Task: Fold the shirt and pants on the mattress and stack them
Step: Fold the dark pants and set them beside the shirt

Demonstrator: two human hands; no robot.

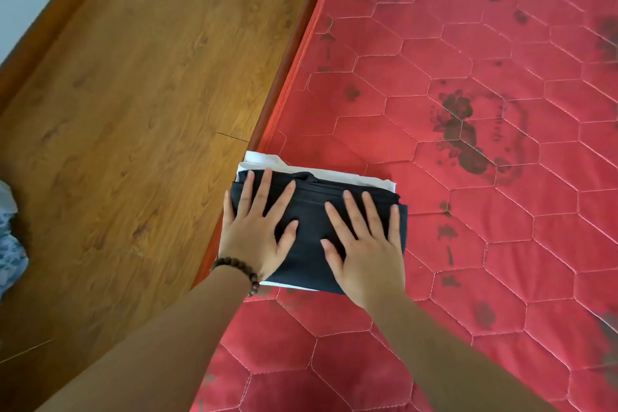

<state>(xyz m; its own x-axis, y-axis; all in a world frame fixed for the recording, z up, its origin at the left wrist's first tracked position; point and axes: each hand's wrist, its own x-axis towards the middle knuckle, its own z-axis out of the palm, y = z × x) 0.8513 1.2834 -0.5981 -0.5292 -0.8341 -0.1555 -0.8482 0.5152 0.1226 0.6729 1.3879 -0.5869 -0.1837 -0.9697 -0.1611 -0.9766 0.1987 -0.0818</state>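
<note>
Pants (311,227), dark and folded, are stacked on the white folded shirt (334,176) at the left edge of the red mattress (468,211), directly under both hands. Left hand (254,231) and right hand (364,244) are laid flat, fingers spread, pressing side by side on top. Stack's long axis is seen running left-right across the hands; both are equally near. Task is judged nearly finished.

A brown wood-grain plank floor (133,110) runs along the left; a blue-and-white patterned cloth (8,244) lies at its left edge.
</note>
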